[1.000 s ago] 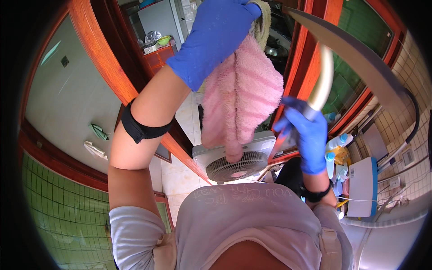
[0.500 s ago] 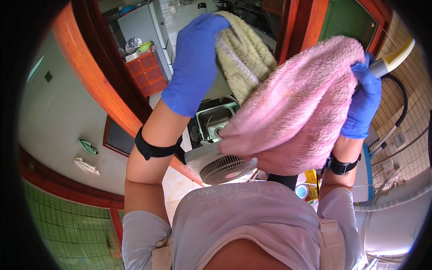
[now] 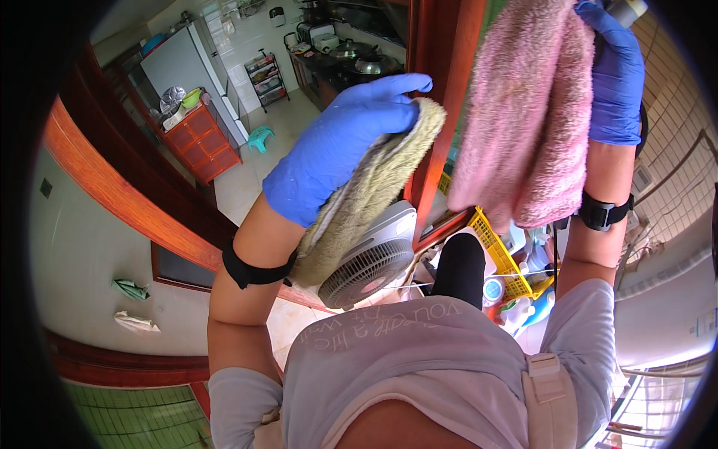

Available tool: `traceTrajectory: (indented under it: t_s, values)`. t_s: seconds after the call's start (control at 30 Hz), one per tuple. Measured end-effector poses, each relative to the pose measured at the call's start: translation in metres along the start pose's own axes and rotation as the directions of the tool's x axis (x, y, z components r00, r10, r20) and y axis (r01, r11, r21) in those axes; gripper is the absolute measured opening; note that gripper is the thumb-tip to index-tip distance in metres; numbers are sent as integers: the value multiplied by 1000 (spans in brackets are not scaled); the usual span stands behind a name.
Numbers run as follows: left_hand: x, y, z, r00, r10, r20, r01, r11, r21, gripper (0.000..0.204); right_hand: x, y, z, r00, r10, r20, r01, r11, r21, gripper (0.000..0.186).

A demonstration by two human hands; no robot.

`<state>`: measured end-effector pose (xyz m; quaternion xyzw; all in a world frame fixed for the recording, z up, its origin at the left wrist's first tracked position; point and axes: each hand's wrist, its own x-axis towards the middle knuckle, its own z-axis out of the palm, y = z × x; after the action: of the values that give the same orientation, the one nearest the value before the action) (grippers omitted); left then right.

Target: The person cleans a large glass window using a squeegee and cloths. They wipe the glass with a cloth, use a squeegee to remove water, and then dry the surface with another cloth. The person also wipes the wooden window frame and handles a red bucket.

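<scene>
My left hand (image 3: 333, 146), in a blue glove, grips a folded olive-green towel (image 3: 351, 202) that hangs down over a white fan (image 3: 366, 266). At the upper right, my gloved right hand (image 3: 615, 82) is closed on a fluffy pink towel (image 3: 516, 112), which drapes downward beside a red wooden door frame (image 3: 441, 82). A grey-and-pale handle end (image 3: 626, 12) shows just above the right hand; whether that hand also grips it is hard to tell.
A yellow basket of bottles (image 3: 497, 251) stands low on the right. Through the doorway are a fridge (image 3: 179, 71), red cabinet (image 3: 194, 146), turquoise stool (image 3: 260, 137) and dark stove counter (image 3: 329, 71). A tiled wall (image 3: 666, 157) curves along the right.
The two towels have separated. The left hand has lowered with the olive one; the right hand has risen with the pink one. The view has shifted, showing more of the kitchen.
</scene>
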<state>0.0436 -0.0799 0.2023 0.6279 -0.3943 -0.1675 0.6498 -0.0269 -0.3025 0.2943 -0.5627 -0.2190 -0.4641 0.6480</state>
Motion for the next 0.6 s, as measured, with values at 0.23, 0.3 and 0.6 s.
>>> traceTrajectory:
  t_s: [0.23, 0.3, 0.6]
  values:
    - [30, -1, 20, 988, 80, 130, -82, 997, 12, 59, 15, 21, -62, 986, 78, 150, -75, 997, -24, 24]
    - [33, -2, 14, 967, -40, 251, 23, 997, 69, 53, 9, 26, -73, 988, 100, 114, -93, 994, -64, 28]
    - [40, -7, 0, 956, -153, 252, 162, 987, -13, 43, -49, 35, -108, 964, 264, -28, -258, 905, -340, 19]
